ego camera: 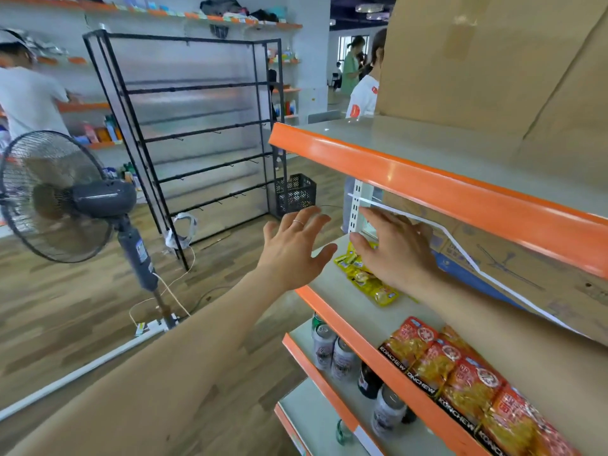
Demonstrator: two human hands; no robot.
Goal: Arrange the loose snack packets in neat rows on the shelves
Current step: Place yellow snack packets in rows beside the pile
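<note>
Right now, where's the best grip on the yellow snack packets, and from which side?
Probably the exposed near edges of the yellow snack packets, pinched from the open front of the shelf. They lie flat and overlapping, the right hand covers their far end, and the cardboard box blocks the back.

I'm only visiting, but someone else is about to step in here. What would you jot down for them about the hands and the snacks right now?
Left hand: open, fingers spread, in the air off the shelf's end, holding nothing.
Right hand: open, fingers straight, over the yellow packets; whether it touches them is unclear.
Things: yellow packets lie loose at the far end of the middle shelf, in front of a cardboard box.
Done: red packets stand in a row along that shelf's front edge.
Left: line up the yellow ones.
</note>
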